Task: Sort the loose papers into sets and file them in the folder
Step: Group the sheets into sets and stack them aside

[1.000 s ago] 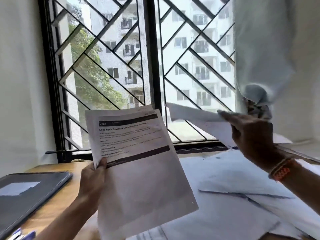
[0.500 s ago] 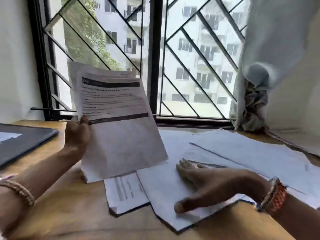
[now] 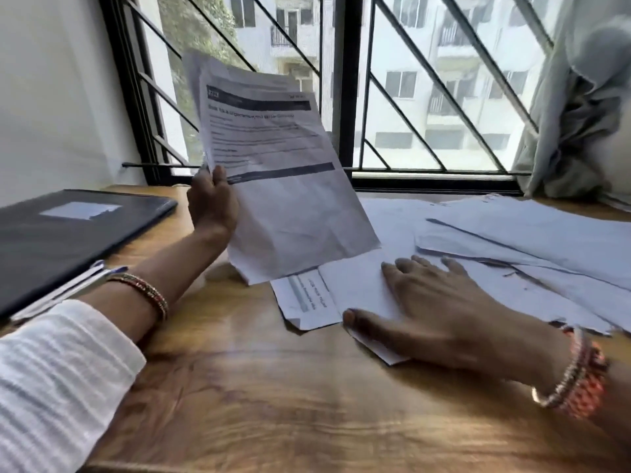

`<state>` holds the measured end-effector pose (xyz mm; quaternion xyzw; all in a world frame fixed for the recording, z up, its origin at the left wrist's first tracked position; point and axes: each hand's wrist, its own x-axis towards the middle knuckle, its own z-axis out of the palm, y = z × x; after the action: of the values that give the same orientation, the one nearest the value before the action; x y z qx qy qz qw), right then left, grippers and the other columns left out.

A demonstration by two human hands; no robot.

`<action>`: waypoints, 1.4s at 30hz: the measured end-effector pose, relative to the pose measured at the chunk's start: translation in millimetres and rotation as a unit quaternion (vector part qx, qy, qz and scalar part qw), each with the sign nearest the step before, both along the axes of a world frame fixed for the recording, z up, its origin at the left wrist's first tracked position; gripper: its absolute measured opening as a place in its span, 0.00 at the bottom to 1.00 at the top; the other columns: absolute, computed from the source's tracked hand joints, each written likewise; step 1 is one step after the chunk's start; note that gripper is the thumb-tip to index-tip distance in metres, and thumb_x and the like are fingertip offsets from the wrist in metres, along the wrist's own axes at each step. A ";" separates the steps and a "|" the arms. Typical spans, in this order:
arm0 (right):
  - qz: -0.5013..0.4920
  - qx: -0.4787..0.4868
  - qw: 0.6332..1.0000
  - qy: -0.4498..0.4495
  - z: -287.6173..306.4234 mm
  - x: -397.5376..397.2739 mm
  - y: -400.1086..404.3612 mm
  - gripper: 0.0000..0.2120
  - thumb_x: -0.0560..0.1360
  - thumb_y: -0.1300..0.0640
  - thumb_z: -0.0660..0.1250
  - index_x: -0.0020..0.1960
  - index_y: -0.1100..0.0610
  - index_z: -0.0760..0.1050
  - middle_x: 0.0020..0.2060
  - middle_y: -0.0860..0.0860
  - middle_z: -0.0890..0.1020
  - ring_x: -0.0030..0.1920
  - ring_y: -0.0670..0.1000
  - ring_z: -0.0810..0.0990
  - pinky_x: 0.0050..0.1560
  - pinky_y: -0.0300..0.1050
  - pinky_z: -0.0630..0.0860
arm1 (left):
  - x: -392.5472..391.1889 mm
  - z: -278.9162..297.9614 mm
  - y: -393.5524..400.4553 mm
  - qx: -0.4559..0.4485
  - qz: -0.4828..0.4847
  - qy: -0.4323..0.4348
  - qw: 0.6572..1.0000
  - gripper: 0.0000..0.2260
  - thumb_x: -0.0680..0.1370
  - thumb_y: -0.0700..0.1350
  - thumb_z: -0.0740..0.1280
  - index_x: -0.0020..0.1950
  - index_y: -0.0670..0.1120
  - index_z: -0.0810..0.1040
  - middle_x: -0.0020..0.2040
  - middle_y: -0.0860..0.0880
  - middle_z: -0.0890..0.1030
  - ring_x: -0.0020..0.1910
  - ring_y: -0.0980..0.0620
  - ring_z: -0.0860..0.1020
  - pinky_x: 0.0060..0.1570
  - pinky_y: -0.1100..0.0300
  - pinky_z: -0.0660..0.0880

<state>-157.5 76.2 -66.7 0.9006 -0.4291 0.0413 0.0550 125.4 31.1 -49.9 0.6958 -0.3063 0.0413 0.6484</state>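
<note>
Folder (image 3: 68, 230) first: dark, closed, flat at the far left of the wooden table (image 3: 273, 404), with a pale label on its cover and some white sheet edges and a blue pen tip showing at its near corner. Just right of it the left arm reaches forward, white sleeve (image 3: 51, 377) pushed back, a beaded bangle (image 3: 146, 295) on the wrist. The left hand (image 3: 213, 203) is raised above the table and grips a small set of papers (image 3: 276, 172) by the left edge — thumb on the front sheet, fingers behind. The set stands nearly upright, tilted right; its front page carries dark bars and printed lines too blurred to read, and at least one more sheet peeks out behind at the top.

Below its lower corner, a printed sheet (image 3: 307, 302) lies flat on the table, partly under a blank sheet (image 3: 358, 288). The right hand (image 3: 440, 312) rests on that blank sheet, palm down, fingers straight and spread, gripping nothing — bracelets (image 3: 577, 380) ring the wrist. Further right, more loose sheets (image 3: 529, 240) overlap in a spread reaching the table's right edge. Behind all this, a barred window (image 3: 345, 97), with a bunched curtain (image 3: 580, 114) at far right.
</note>
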 end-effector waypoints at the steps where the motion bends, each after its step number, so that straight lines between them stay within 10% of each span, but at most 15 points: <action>1: 0.006 -0.057 0.998 0.003 1.2 8.4 2.3 0.38 0.66 0.23 0.43 0.50 0.54 0.72 0.46 0.50 0.73 0.61 0.52 0.71 0.69 0.58 0.57 | 0.5 1.5 2.1 0.012 0.021 -0.017 1.000 0.17 0.82 0.47 0.54 0.64 0.37 0.72 0.61 0.35 0.75 0.61 0.36 0.72 0.55 0.50 0.68; 3: 0.016 -0.096 0.995 -0.009 7.9 25.5 3.8 0.28 0.69 0.29 0.50 0.37 0.54 0.69 0.34 0.48 0.69 0.42 0.52 0.72 0.53 0.52 0.69 | 1.8 3.2 6.3 0.030 0.051 -0.053 0.997 0.17 0.83 0.46 0.54 0.68 0.40 0.69 0.65 0.35 0.73 0.64 0.36 0.70 0.58 0.50 0.67; 6: 0.046 -0.078 0.996 -0.009 15.9 46.0 1.5 0.20 0.73 0.39 0.58 0.32 0.53 0.63 0.32 0.49 0.65 0.32 0.50 0.63 0.31 0.42 0.59 | 6.0 1.0 10.2 0.042 0.068 -0.066 0.995 0.16 0.83 0.45 0.53 0.69 0.42 0.69 0.64 0.35 0.74 0.63 0.36 0.71 0.56 0.50 0.67; 12: -0.011 -0.070 0.997 0.026 30.0 40.3 -5.1 0.15 0.70 0.49 0.64 0.33 0.54 0.61 0.31 0.49 0.65 0.33 0.51 0.65 0.37 0.42 0.65 | 4.7 -6.9 3.5 0.009 0.014 -0.035 0.999 0.17 0.82 0.43 0.54 0.69 0.42 0.68 0.64 0.39 0.75 0.63 0.39 0.72 0.57 0.52 0.68; 21: -0.078 0.023 0.997 0.020 23.9 58.7 -15.1 0.23 0.73 0.32 0.57 0.42 0.53 0.67 0.47 0.51 0.75 0.47 0.54 0.70 0.47 0.46 0.61 | 0.7 -5.8 13.4 0.012 0.058 0.011 0.998 0.20 0.83 0.45 0.52 0.76 0.47 0.58 0.69 0.39 0.71 0.66 0.40 0.69 0.60 0.54 0.64; 28: -0.107 -0.039 0.993 0.021 30.1 67.0 -10.5 0.16 0.77 0.49 0.62 0.60 0.56 0.72 0.58 0.54 0.77 0.57 0.56 0.75 0.47 0.46 0.66 | 1.7 -2.9 20.9 0.006 0.085 0.013 0.996 0.19 0.83 0.45 0.51 0.75 0.48 0.60 0.66 0.38 0.73 0.64 0.39 0.71 0.58 0.51 0.66; 31: -0.098 0.079 0.988 -0.088 66.4 37.1 -6.8 0.13 0.76 0.62 0.61 0.59 0.62 0.74 0.51 0.58 0.78 0.50 0.58 0.77 0.42 0.44 0.70 | 6.7 3.1 22.3 -0.008 0.081 -0.008 0.997 0.19 0.83 0.45 0.52 0.74 0.46 0.62 0.67 0.38 0.73 0.64 0.38 0.71 0.58 0.52 0.65; 36: 0.075 0.255 0.892 -0.367 160.1 -41.5 1.0 0.16 0.59 0.69 0.68 0.46 0.70 0.77 0.43 0.69 0.81 0.28 0.53 0.79 0.26 0.39 0.77 | 13.2 9.4 15.8 -0.114 0.035 -0.045 0.992 0.17 0.82 0.41 0.57 0.69 0.40 0.70 0.64 0.37 0.75 0.61 0.37 0.73 0.56 0.53 0.65; 38: 0.132 0.281 0.829 -0.464 180.3 -46.8 -11.0 0.09 0.66 0.73 0.60 0.41 0.70 0.79 0.34 0.64 0.82 0.26 0.52 0.80 0.24 0.37 0.76 | 10.0 3.6 11.5 -0.140 -0.006 -0.035 0.989 0.14 0.81 0.40 0.58 0.64 0.40 0.74 0.58 0.36 0.79 0.56 0.36 0.76 0.50 0.50 0.70; 42: 0.157 0.290 0.752 -0.571 186.9 -26.6 -57.3 0.26 0.67 0.78 0.49 0.29 0.60 0.81 0.24 0.51 0.79 0.21 0.47 0.76 0.22 0.34 0.73 | 8.1 -4.0 1.2 -0.168 -0.110 -0.024 0.979 0.12 0.80 0.45 0.58 0.60 0.48 0.75 0.51 0.45 0.81 0.50 0.40 0.78 0.47 0.49 0.75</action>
<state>-184.0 18.9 120.2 0.7368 -0.2243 0.4295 -0.4715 133.5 32.3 -53.9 0.5379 -0.3852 0.0374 0.7490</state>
